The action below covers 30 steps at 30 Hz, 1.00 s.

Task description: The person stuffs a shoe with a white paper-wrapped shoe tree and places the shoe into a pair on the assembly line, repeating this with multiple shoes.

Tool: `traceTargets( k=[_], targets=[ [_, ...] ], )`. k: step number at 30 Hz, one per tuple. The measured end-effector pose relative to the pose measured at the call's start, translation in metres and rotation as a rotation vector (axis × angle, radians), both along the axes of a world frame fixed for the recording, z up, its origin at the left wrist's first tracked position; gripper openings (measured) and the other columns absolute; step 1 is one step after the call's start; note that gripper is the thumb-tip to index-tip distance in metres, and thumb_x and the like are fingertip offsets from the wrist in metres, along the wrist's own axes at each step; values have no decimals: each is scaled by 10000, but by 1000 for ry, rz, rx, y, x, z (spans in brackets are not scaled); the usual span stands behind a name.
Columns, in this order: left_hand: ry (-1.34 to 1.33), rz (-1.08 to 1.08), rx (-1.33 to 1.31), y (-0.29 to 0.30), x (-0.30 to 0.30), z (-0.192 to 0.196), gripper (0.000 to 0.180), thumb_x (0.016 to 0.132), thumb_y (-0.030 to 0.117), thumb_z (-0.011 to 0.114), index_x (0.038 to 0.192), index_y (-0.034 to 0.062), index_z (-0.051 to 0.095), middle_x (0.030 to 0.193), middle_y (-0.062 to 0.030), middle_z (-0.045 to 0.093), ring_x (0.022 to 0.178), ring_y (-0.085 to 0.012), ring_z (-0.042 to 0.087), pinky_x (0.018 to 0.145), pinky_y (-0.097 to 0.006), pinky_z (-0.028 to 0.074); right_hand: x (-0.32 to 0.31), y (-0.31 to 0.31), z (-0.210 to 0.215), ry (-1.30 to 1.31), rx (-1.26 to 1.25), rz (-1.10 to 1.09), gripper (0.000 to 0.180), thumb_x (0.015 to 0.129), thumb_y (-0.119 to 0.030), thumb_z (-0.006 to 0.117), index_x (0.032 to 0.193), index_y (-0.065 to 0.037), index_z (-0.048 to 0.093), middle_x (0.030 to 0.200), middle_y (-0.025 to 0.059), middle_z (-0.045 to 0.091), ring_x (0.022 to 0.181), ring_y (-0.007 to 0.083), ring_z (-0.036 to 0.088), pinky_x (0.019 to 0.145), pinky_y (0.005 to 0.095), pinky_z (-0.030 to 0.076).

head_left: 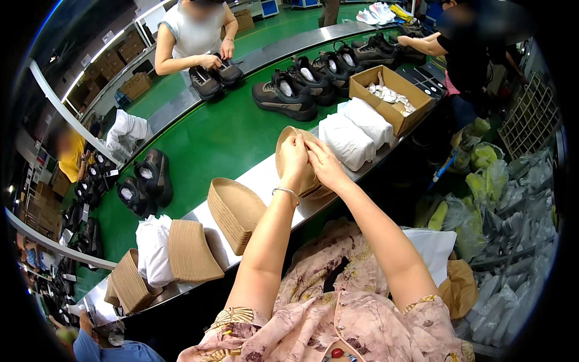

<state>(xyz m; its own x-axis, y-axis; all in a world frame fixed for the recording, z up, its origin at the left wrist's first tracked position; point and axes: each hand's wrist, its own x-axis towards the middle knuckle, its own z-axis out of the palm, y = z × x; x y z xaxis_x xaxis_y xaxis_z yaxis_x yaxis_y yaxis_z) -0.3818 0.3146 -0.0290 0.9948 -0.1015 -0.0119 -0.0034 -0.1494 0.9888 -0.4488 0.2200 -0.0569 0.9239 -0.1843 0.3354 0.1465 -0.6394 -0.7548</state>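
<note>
Brown card stack [310, 184] held by left grip [294, 155] and right grip [325, 164]

Bent in a curve, with lots of thin layers, right under both grips. Over the near side of the green desk [223, 136]; cannot tell if touching it. Left grip curled up, pinching the top rim. Right grip nearly flat against the other side, straight and close together; cannot tell if pinching too. On the left wrist, just behind the left grip, a silver bracelet [286, 191].

Just beside the right grip, two white wrapped bundles [345, 143], side by side. Past those, an open cardboard box [415, 116] with crumpled white paper [388, 96] inside.

To the left of the left grip and a bit closer in, a second curved card stack [235, 212]. Further left, more brown stacks [193, 253] around a white paper bundle [154, 252].

Beyond both grips, a row of dark shoes [282, 99]. Well off to the left, another dark pair [155, 178]. Far across the desk, a co-worker [196, 36] with both hands at a dark shoe [228, 73].
</note>
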Motion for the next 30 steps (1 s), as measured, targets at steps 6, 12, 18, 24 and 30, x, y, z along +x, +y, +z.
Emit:
traceTargets(
  k=[6,12,18,24,30],
  targets=[
    [-120,135,77,22,-15,-1,323,891,216,453,874,-74,594,709,-147,625,586,-231,597,542,-342,479,6,22,4,8,-44,69,363,938,-261,398,1273,-143,474,1331,201,396,1241,353,373,982,449,349],
    [-834,135,234,64,-117,66,278,870,48,520,1134,-39,512,1080,-197,543,908,-298,570,726,-349,496,-6,11,24,-166,-127,25,306,898,-177,447,1139,-16,548,1167,211,497,1058,372,484,888,422,400],
    [-623,518,551,206,-123,53,312,904,87,442,1178,-55,490,1194,-234,508,1138,-369,466,950,-415,370,-52,127,90,-109,34,290,252,882,-193,493,960,30,581,923,195,589,879,346,558,782,394,442],
    [-463,272,508,207,-113,-33,499,941,266,413,1350,-11,337,1409,-254,278,1326,-431,198,1081,-470,167,1,197,21,473,727,572,278,900,-246,492,823,6,582,665,56,566,605,166,551,557,308,445],
    [-363,256,493,204,-126,-16,501,937,296,428,1380,78,345,1460,-226,181,1354,-417,109,1085,-464,155,15,192,34,712,758,615,263,904,-241,464,697,-93,532,612,-13,485,521,94,468,413,247,363]
  ],
)
